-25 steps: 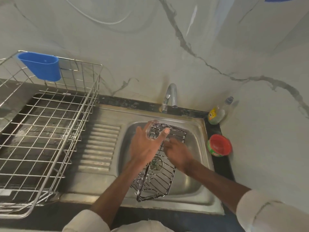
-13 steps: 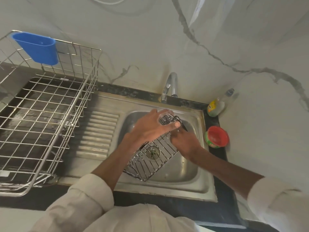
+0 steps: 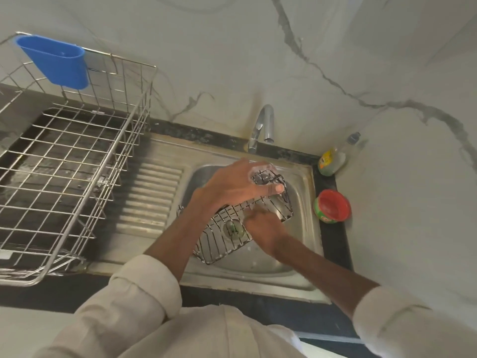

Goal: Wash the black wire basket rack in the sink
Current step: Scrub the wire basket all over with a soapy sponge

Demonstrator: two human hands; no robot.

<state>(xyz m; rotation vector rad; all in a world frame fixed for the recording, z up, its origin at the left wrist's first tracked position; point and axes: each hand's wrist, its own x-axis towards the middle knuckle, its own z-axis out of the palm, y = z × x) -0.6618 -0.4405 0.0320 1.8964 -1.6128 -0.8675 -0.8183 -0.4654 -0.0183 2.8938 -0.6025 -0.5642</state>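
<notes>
The black wire basket rack [image 3: 222, 244] lies slanted inside the steel sink [image 3: 258, 280], its far end raised toward the tap. My left hand [image 3: 232, 187] grips that far end, with the thumb along one side and soapy fingers curled over the top wires. My right hand [image 3: 265, 231] is pressed on the middle of the mesh. Its fingers are bent down and blurred, and I cannot see whether they hold anything. The drain [image 3: 233, 228] shows through the wires.
A chrome tap [image 3: 260, 125] stands behind the basin with no water running. A large steel dish rack [image 3: 64, 164] with a blue cup [image 3: 56, 63] fills the left counter. A red-lidded green tub [image 3: 331, 206] and a soap bottle [image 3: 331, 161] sit at the right corner.
The rack has swung from pointing toward me to lying diagonally across the basin. My right hand has slid from the far end to the middle of the mesh. My left hand keeps its grip.
</notes>
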